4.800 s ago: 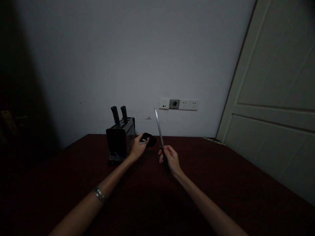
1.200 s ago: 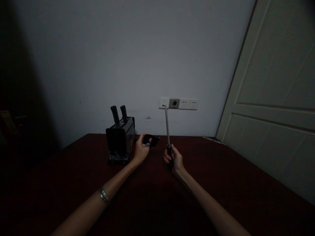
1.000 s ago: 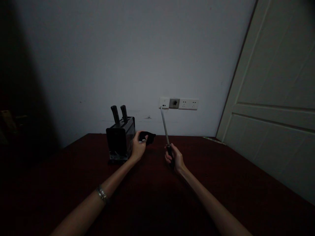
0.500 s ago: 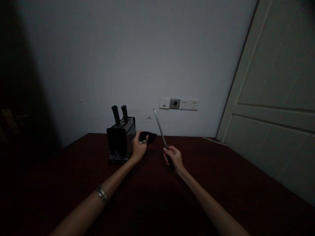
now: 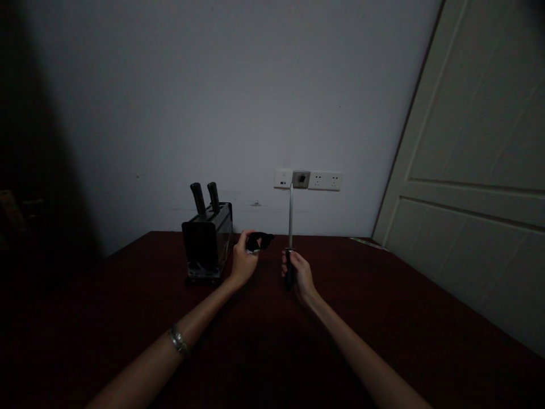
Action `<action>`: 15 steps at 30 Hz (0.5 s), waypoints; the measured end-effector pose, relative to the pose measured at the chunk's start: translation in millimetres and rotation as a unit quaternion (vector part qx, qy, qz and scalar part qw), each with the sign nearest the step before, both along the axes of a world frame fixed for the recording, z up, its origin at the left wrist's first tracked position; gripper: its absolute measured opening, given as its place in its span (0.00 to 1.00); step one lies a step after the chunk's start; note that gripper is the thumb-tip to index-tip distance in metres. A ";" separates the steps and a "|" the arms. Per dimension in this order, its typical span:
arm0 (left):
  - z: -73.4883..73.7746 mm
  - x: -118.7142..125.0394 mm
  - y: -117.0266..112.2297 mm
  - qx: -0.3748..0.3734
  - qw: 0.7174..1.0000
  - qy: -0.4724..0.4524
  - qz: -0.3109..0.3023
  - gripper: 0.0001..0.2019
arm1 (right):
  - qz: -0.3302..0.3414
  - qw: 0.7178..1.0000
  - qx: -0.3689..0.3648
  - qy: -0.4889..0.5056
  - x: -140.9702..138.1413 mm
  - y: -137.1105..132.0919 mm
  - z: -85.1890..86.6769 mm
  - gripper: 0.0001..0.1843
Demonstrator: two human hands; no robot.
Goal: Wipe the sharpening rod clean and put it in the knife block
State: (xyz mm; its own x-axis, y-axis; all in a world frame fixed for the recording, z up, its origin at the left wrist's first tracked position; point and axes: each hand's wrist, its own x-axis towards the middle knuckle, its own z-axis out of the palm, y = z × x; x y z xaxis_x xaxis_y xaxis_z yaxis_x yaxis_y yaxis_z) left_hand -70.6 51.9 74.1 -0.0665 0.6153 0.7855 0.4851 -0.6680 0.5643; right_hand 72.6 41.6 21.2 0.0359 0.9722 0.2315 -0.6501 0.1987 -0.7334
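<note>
My right hand (image 5: 300,272) is closed around the black handle of a sharpening steel (image 5: 290,218). Its thin grey rod points straight up in front of the wall. To the left, my left hand (image 5: 244,261) is closed on a dark bundle, apparently a black cloth (image 5: 260,241), with a small pale patch by the thumb. The cloth and the steel are apart. Just left of that hand stands a black and grey knife block (image 5: 200,247). Two black knife handles (image 5: 197,199) stick up from its top; their blades are hidden inside.
The dark red table (image 5: 264,335) reaches back to a pale wall (image 5: 238,102). Sockets and switches (image 5: 326,180) sit low on that wall. A light panelled door (image 5: 477,170) stands along the right side, and the left edge of view is very dark.
The steel has swung from leaning left to upright, its tip moving right. My left hand has shifted slightly right with the cloth. The knife block stays put.
</note>
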 end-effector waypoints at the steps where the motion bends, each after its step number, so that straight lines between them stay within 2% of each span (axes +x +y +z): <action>1: -1.5 1.6 -0.5 -0.001 1.000 -0.001 0.001 0.08 | 0.002 1.000 -0.003 0.002 0.1 -0.2 -0.9 0.16; 11: -15.2 27.3 -21.3 -0.033 0.996 0.061 -0.048 0.09 | -0.002 0.999 0.009 -0.038 -9.4 -5.9 -9.2 0.15; 15: -15.5 29.0 -23.1 -0.002 0.987 0.131 -0.091 0.12 | -0.023 0.999 0.019 -0.042 -11.3 -8.3 -10.4 0.15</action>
State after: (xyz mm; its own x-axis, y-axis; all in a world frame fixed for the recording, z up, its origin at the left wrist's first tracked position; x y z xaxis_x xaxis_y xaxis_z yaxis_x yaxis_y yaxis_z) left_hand -41.6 28.8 58.6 0.2497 0.6019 0.7586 0.4871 -0.7551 0.4387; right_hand 61.2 33.3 10.8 0.0600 0.9602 0.2729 -0.5756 0.2566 -0.7764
